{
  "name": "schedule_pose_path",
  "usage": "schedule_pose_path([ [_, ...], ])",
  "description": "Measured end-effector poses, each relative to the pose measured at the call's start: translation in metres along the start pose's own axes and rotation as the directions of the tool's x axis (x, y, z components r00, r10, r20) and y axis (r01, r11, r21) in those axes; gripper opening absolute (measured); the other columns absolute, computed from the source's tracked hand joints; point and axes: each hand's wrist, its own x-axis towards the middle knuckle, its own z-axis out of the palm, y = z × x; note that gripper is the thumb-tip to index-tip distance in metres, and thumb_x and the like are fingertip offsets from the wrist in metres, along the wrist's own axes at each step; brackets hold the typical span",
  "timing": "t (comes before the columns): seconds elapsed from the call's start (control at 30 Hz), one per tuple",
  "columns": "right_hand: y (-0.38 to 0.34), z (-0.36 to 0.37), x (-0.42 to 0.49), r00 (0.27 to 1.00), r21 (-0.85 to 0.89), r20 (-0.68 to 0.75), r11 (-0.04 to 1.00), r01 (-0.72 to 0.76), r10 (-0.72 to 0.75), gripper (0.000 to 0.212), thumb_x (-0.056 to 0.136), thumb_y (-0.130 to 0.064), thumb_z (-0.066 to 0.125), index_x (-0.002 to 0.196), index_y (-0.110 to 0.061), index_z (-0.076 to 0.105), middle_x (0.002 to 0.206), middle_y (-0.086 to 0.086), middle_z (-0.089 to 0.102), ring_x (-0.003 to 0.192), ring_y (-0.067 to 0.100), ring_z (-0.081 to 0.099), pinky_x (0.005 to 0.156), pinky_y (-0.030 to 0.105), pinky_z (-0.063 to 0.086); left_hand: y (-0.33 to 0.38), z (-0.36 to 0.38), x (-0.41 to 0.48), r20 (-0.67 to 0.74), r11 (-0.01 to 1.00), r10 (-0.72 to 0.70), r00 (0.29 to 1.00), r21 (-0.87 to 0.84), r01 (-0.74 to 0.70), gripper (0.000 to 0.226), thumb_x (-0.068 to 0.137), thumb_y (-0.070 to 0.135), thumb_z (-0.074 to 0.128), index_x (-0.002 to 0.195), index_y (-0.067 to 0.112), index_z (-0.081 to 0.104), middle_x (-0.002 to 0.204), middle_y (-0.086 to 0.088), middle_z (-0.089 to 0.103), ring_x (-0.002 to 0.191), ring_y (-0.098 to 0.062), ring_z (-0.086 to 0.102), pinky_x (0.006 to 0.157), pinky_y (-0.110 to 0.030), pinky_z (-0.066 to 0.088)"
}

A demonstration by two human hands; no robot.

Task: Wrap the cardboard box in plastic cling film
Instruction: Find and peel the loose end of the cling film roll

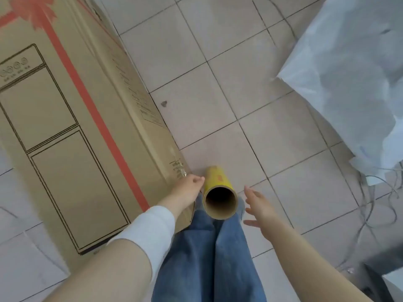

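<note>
A tall brown cardboard box (pixel 72 118) with a red ribbon print and a line drawing of a fridge fills the left. The yellow cling film roll (pixel 219 192) stands upright on the floor just right of the box's near corner, its hollow core facing me. My left hand (pixel 188 187) is between that corner and the roll with its fingers curled, apparently pinching the film's loose end; a glint of clear film (pixel 182 173) shows on the corner. My right hand (pixel 259 205) hovers spread to the right of the roll, not touching it.
My legs in blue jeans (pixel 209 258) stand right behind the roll. A large white plastic sheet (pixel 353 79) lies at the right, with thin grey cables (pixel 379 205) trailing over the tiled floor (pixel 218 73) below it. Bare tiles lie ahead.
</note>
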Motion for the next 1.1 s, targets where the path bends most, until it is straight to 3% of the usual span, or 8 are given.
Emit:
schedule_pose_path([
  [0.07,0.004,0.005,0.022,0.991,0.107,0.099,0.989,-0.098,0.088,0.055,0.094,-0.051,0.043,0.138,-0.02,0.038,0.138,0.008,0.044,0.119,0.029,0.048,0.092,0.047,0.049,-0.006,0.006,0.019,-0.006,0.998,-0.017,1.0,-0.057,0.016,0.028,0.099,0.034,0.034,0.072,0.027,0.042,0.093,-0.002,0.048,0.093,-0.023,0.05,0.098,-0.042,0.043],
  [0.17,0.004,0.013,0.049,0.958,0.178,0.238,0.963,-0.202,0.157,0.053,0.089,-0.056,0.049,0.123,-0.016,0.049,0.122,0.012,0.053,0.104,0.029,0.054,0.091,0.05,0.049,-0.017,0.015,0.044,-0.018,0.995,-0.065,0.998,-0.07,0.064,0.031,0.098,0.037,0.034,0.07,0.029,0.043,0.099,-0.006,0.055,0.103,-0.028,0.059,0.098,-0.041,0.044],
  [0.23,0.002,0.017,0.069,0.927,0.235,0.33,0.935,-0.267,0.182,0.06,0.081,-0.062,0.055,0.118,-0.014,0.054,0.114,0.013,0.06,0.101,0.03,0.059,0.09,0.049,0.049,-0.023,0.021,0.06,-0.019,0.993,-0.084,0.996,-0.08,0.082,0.032,0.098,0.038,0.033,0.075,0.025,0.051,0.1,-0.007,0.06,0.105,-0.028,0.06,0.094,-0.037,0.046],
  [0.33,-0.002,0.025,0.086,0.878,0.234,0.445,0.923,-0.304,0.177,0.09,0.05,-0.067,0.075,0.121,-0.013,0.057,0.117,0.017,0.066,0.109,0.034,0.062,0.094,0.05,0.048,-0.021,0.027,0.07,-0.003,0.966,-0.149,0.989,-0.216,0.144,0.041,0.099,0.035,0.033,0.099,0.008,0.064,0.104,-0.012,0.067,0.094,-0.024,0.064,0.066,-0.025,0.048],
  [0.4,-0.001,0.028,0.092,0.874,0.227,0.452,0.924,-0.308,0.18,0.104,0.036,-0.06,0.085,0.123,-0.011,0.055,0.113,0.018,0.068,0.104,0.035,0.064,0.089,0.048,0.052,-0.017,0.027,0.071,-0.008,0.933,-0.189,0.982,-0.312,0.177,0.044,0.1,0.033,0.033,0.106,0.001,0.063,0.105,-0.015,0.067,0.088,-0.024,0.063,0.06,-0.023,0.047],
  [0.57,0.007,0.018,0.086,0.88,0.356,0.452,0.876,-0.325,0.142,0.065,0.076,-0.049,0.068,0.123,-0.006,0.053,0.095,0.018,0.069,0.079,0.03,0.066,0.065,0.037,0.053,-0.011,0.026,0.065,0.046,0.823,-0.196,0.979,-0.536,0.19,0.031,0.099,0.026,0.039,0.111,0.004,0.057,0.099,-0.011,0.062,0.081,-0.019,0.061,0.062,-0.021,0.053],
  [0.7,0.02,0.009,0.063,0.872,0.487,0.486,0.809,-0.329,0.062,0.066,0.068,-0.045,0.068,0.12,-0.008,0.052,0.093,0.019,0.071,0.075,0.029,0.07,0.061,0.036,0.055,-0.009,0.032,0.055,0.069,0.835,-0.206,0.976,-0.507,0.213,0.037,0.095,0.031,0.049,0.12,0.004,0.051,0.111,-0.014,0.061,0.089,-0.021,0.06,0.064,-0.022,0.053],
  [1.1,0.036,0.008,0.042,0.887,0.667,0.445,0.707,-0.235,-0.124,0.081,0.064,-0.048,0.068,0.133,-0.013,0.045,0.095,0.017,0.072,0.077,0.026,0.071,0.061,0.034,0.057,0.006,0.015,0.028,0.348,0.833,-0.191,0.918,-0.437,0.34,0.033,0.083,0.03,0.065,0.105,0.005,0.058,0.065,0.0,0.054,0.052,-0.006,0.049,0.044,-0.013,0.044],
])
